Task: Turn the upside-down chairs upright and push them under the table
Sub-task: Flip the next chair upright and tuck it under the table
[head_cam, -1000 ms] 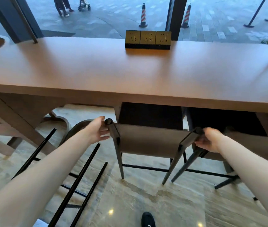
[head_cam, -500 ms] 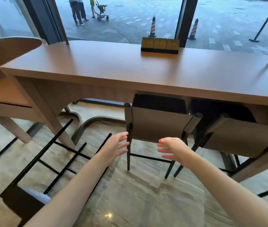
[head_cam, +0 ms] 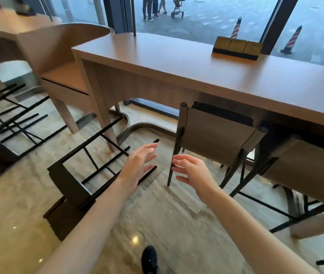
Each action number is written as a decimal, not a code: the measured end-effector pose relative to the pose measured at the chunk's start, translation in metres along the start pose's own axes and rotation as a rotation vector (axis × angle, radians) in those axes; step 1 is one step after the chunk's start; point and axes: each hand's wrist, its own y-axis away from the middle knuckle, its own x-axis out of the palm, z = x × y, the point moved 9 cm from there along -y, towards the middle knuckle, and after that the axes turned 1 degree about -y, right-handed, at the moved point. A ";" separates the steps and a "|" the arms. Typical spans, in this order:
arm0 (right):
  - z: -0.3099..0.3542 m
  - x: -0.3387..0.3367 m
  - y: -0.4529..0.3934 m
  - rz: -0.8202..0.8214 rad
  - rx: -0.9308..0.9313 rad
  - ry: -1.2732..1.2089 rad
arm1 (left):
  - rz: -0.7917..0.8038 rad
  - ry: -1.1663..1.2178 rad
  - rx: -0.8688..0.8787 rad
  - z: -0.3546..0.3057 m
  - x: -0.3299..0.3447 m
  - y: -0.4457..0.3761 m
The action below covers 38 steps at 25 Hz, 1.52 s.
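Here two upright chairs (head_cam: 214, 135) sit tucked under the table (head_cam: 177, 62); both hands (head_cam: 139, 165) hover open, empty.

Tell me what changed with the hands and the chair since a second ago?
Both hands let go. A second ago the left hand and right hand gripped the top corners of the upright chair; now both are open, pulled back and empty. The view has swung left toward an upside-down chair on the floor. The upright chair stays tucked under the table, beside another.
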 end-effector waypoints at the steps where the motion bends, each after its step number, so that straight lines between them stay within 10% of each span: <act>1: -0.011 0.013 0.011 0.029 0.008 0.011 | -0.031 0.001 -0.004 0.009 -0.006 0.019; 18: -0.104 0.278 0.142 0.416 0.091 0.114 | -0.514 0.163 -0.106 0.107 -0.228 0.254; 38: -0.144 0.655 0.250 0.384 0.119 0.040 | -0.721 0.198 -0.135 0.151 -0.610 0.460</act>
